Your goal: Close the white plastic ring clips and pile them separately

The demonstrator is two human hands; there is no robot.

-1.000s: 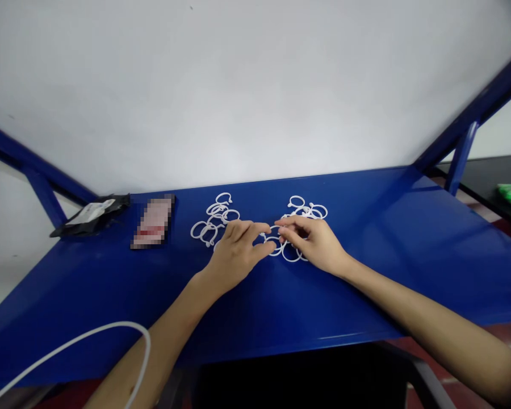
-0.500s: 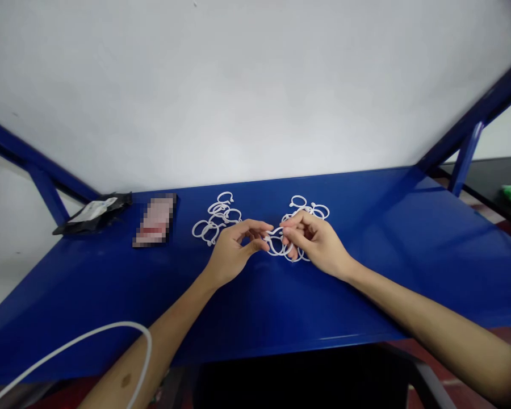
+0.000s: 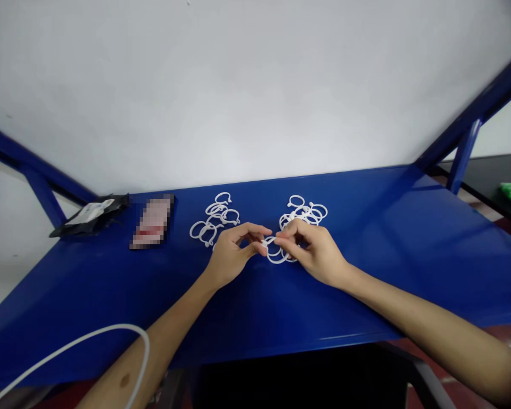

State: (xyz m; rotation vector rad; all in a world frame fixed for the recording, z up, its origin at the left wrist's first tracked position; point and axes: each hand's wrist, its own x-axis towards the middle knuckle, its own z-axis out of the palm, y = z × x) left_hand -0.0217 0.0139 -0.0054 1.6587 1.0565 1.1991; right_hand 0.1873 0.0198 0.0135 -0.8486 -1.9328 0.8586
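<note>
My left hand pinches one end of a thin white plastic ring, which looks like a shower curtain ring. On its other side, my right hand grips the same ring between thumb and fingertips. The fingers hide part of it. Just below and behind the right hand, several similar white rings lie in a loose, overlapping pile. To the left of my left hand rests another group of white rings, some with small knobs at their ends.
A blurred pink and red packet lies on the blue table at left, beside a black plastic bag with a white label. A white cable loops over my left forearm. Blue frame bars flank the table before a pale wall.
My right hand has shifted slightly left and its fingertips have come closer to my left hand. The held ring looks flatter and more closed between them. The view has moved slightly.
</note>
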